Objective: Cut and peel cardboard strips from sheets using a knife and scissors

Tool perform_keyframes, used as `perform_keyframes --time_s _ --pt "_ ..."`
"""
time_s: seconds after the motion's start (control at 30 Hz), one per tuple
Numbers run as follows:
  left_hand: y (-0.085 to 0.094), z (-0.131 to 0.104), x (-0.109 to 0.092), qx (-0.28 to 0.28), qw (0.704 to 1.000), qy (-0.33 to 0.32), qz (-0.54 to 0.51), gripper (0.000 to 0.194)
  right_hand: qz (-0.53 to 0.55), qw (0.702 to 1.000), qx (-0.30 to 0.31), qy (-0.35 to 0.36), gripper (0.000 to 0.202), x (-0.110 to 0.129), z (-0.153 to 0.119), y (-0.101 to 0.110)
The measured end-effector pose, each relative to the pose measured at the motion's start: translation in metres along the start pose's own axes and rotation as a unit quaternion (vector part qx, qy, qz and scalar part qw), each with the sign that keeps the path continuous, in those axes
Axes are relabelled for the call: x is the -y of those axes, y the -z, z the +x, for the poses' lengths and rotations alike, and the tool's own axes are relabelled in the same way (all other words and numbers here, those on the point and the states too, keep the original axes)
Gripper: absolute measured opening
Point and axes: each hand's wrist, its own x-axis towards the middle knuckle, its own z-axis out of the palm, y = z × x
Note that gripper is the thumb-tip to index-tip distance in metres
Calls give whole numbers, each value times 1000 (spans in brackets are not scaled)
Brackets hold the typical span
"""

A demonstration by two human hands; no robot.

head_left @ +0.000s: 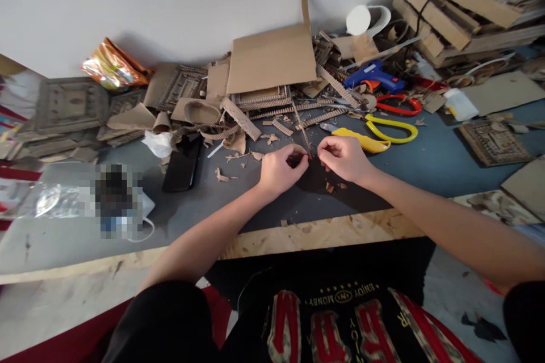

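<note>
Close together over the grey table top [221,204], my two hands face each other near the middle. My left hand [284,169] is curled, thumb and fingers pinched round the lower end of a thin cardboard strip [302,127]. The strip runs up and back toward the cardboard pile. Just right of that end, my right hand [344,157] has its fingers bent together; whether anything is between them is too small to tell. A yellow-handled cutter [361,140] lies right behind my right hand. Small cardboard scraps [330,186] lie below the hands.
Behind the hands stands a flat cardboard sheet [272,59] among corrugated pieces. A blue glue gun [374,76], red-handled pliers [400,105] and yellow-handled scissors [394,131] lie back right. A black phone [182,164] lies left. Stacked cardboard frames [468,11] fill the far right.
</note>
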Motion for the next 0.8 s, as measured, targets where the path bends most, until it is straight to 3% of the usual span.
perform_keyframes --time_s 0.13,0.33,0.53,0.8 --pt "4 2 2 -3 999 -21 33 12 -120 991 -2 54 10 -1 -2 2" --pt "5 2 -2 43 988 -67 131 17 -190 980 11 66 15 1 -5 9" --pt "2 -1 -2 50 977 -99 183 14 -204 977 21 57 20 2 -6 8" --pt "1 1 1 60 979 -80 178 11 -195 979 25 48 23 1 -6 4"
